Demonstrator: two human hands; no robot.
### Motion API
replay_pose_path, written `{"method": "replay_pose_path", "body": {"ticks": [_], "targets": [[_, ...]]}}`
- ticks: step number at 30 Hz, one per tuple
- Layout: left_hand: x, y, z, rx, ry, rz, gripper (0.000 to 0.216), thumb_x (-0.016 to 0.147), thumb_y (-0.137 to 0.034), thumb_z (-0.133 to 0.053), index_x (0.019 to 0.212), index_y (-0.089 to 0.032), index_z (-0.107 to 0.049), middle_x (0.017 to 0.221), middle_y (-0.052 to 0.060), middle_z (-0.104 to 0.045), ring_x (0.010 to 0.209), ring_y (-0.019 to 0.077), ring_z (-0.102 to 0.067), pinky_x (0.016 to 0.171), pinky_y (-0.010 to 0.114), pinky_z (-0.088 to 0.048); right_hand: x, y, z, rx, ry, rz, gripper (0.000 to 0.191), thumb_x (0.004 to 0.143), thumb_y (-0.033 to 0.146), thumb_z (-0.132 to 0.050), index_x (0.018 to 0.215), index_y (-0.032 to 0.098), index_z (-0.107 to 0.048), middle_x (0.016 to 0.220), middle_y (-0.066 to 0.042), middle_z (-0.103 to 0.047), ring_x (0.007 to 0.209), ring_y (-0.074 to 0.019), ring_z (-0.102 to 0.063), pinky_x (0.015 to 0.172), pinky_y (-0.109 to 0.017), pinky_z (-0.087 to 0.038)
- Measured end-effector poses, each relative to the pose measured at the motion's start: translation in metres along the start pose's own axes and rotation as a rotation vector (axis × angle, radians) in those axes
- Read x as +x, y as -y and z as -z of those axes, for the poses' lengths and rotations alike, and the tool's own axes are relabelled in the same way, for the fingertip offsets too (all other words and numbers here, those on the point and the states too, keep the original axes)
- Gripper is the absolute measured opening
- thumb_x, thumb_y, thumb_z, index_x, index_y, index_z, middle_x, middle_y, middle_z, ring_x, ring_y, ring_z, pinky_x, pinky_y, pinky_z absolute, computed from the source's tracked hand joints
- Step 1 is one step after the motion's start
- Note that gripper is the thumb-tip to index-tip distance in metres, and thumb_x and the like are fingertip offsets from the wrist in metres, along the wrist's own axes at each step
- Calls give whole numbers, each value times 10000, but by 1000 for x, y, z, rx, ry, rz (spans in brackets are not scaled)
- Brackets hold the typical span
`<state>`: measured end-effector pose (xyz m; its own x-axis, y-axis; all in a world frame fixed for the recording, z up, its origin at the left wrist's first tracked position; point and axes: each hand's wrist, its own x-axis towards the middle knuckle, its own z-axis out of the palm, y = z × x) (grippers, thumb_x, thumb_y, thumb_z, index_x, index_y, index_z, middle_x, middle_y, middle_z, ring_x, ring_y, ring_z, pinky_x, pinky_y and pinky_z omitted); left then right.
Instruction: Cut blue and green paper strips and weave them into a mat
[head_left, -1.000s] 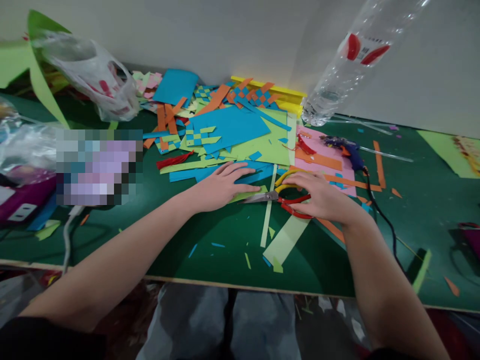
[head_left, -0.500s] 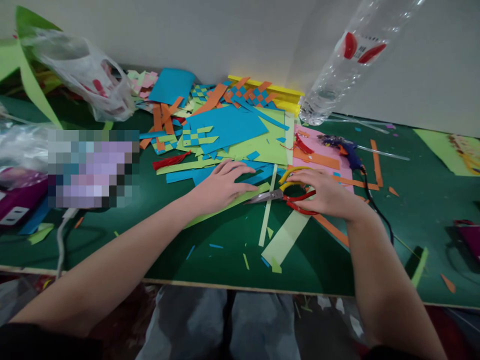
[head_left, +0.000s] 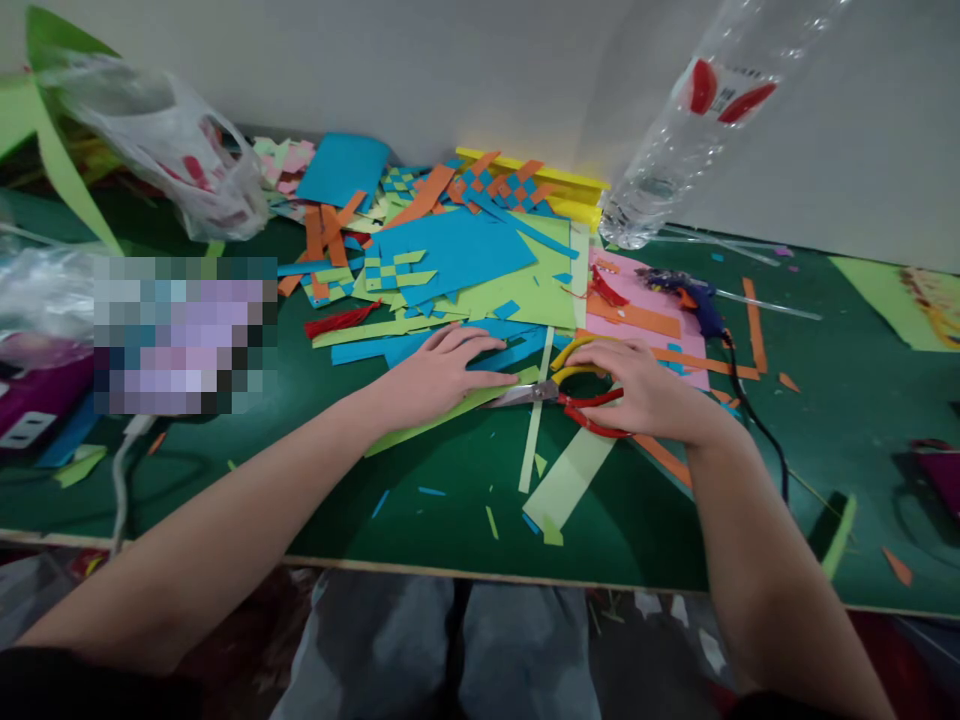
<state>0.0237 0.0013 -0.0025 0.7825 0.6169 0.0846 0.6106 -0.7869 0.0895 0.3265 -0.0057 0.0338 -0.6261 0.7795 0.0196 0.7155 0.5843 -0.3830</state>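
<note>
My left hand (head_left: 431, 380) lies on a light green paper strip (head_left: 405, 436), its fingers stretched out and apart and the thumb along the strip. In my right hand (head_left: 641, 388) are scissors (head_left: 541, 391) with yellow and red handles. Their blades point left, and the tips meet the green strip near my left thumb. A narrow pale strip (head_left: 531, 452) passes beneath the blades. Closer to the table's front edge lies a wider pale strip (head_left: 568, 490). Blue paper (head_left: 450, 250) and woven paper fish (head_left: 394, 270) are piled behind my hands.
A clear plastic bottle (head_left: 675, 150) leans at the back right. Beside a pink sheet (head_left: 637, 300) is a blue glue gun (head_left: 699, 308) with a cord. At left are a blurred-out device (head_left: 184, 335), its white cable (head_left: 120, 480) and a plastic bag (head_left: 187, 170).
The scissors and my right hand have shifted slightly left, bringing the blade tips further under my left thumb. My left hand stays almost in place.
</note>
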Motion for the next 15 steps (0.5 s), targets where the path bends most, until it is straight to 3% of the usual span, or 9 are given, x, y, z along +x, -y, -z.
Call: {"method": "replay_pose_path", "body": {"ticks": [8, 12, 15], "targets": [[-1, 0, -1, 47, -37, -38, 542, 950, -53, -394, 1384, -349, -527, 1514, 59, -407, 1441, 279, -290, 1165, 522, -248, 0, -1, 0, -24, 0, -1, 416, 784, 400, -650, 1168, 243, -623, 1251, -92, -648, 1214, -327, -561, 1047, -514, -402], [-1, -1, 7, 31, -105, -15, 432, 992, -149, -386, 1372, -276, -546, 1467, 61, -474, 1399, 263, -347, 1146, 474, -295, -1, -3, 0, -18, -1, -17, 395, 782, 395, -650, 1152, 261, -621, 1251, -79, -648, 1211, -322, -569, 1041, -514, -400], [-2, -1, 10, -4, -118, -16, 388, 1024, -263, -367, 1365, -299, -550, 1453, 50, -489, 1384, 253, -361, 1132, 457, -312, -1, -7, 1, -30, -30, -24, 408, 772, 388, -662, 1156, 261, -612, 1259, -71, -645, 1227, -317, -560, 1053, -514, -378]]}}
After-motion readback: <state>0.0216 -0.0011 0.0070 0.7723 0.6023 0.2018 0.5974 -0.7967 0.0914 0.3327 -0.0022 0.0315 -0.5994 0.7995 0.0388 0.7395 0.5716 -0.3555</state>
